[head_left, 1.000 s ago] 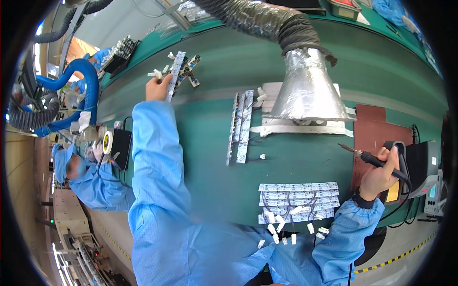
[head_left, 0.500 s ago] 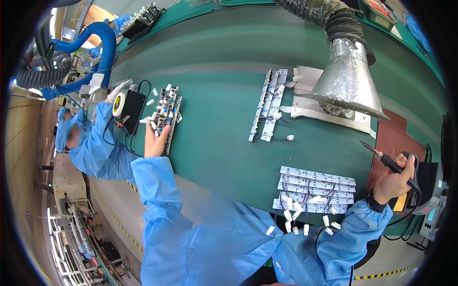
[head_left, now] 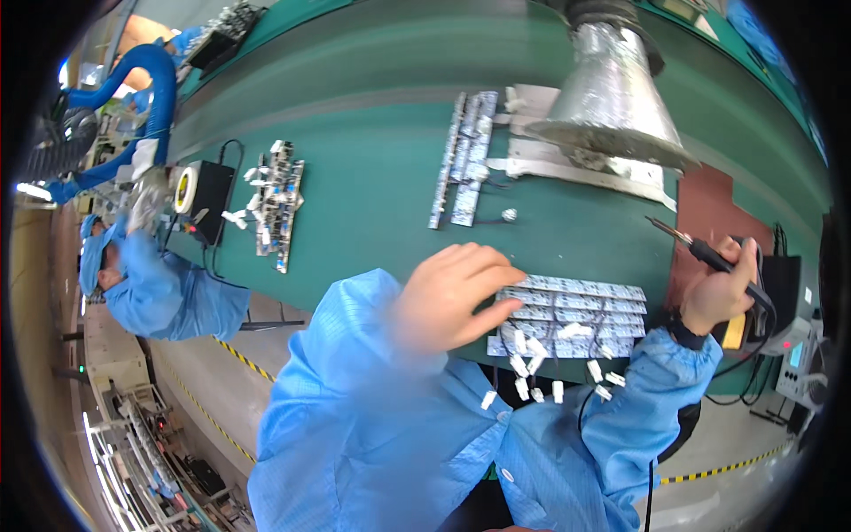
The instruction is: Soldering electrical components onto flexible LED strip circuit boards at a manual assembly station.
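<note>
My right hand grips a soldering iron by its dark handle, its metal tip pointing up and left over the mat. My left hand is at the left end of a row of white circuit strips lying side by side near me. Its thumb and fingers are apart, with the fingertips at the strips' left edge; whether they touch is hard to tell. Dark wires with white connectors hang off these strips toward my lap.
More white strips lie farther back, beside a silver fume hood over a pale board. A stack of boards with connectors is at left, near a black box. A co-worker in blue sits at far left. A soldering station stands right.
My left hand has let go of the board stack at left and moved right to the near strips. My right hand still holds the soldering iron. The view has shifted slightly.
</note>
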`<move>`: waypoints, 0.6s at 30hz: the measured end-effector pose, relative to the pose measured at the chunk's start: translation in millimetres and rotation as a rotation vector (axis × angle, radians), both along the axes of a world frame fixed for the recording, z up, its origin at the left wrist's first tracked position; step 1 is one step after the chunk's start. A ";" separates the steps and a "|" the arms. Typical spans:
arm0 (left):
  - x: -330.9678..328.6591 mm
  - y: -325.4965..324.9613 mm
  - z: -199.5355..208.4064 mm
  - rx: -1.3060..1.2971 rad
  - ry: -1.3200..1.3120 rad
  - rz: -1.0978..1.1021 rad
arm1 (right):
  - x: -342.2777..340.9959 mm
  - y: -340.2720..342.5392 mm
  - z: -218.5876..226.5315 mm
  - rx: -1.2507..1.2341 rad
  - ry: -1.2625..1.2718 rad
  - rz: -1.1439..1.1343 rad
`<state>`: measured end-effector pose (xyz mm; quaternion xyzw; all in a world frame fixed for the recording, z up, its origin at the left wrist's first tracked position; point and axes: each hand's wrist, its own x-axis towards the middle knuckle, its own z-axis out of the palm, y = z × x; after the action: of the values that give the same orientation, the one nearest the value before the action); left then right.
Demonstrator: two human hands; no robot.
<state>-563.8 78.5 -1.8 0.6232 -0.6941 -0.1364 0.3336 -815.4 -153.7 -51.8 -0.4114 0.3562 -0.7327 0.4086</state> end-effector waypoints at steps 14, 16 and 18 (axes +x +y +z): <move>0.8 -49.9 -9.5 0.340 -0.005 -0.311 | 7.9 6.0 13.3 -0.094 0.074 -0.061; -0.2 -52.5 -0.5 0.485 0.158 -0.237 | 5.1 5.5 12.7 -0.095 0.068 -0.060; -0.2 -56.2 -0.2 0.476 0.220 -0.219 | 3.7 4.8 12.9 -0.096 0.062 -0.053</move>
<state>-564.0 22.3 -1.9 0.5869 -0.6652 -0.3976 0.2345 -811.7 -148.9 -38.9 -0.4434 0.3438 -0.7466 0.3577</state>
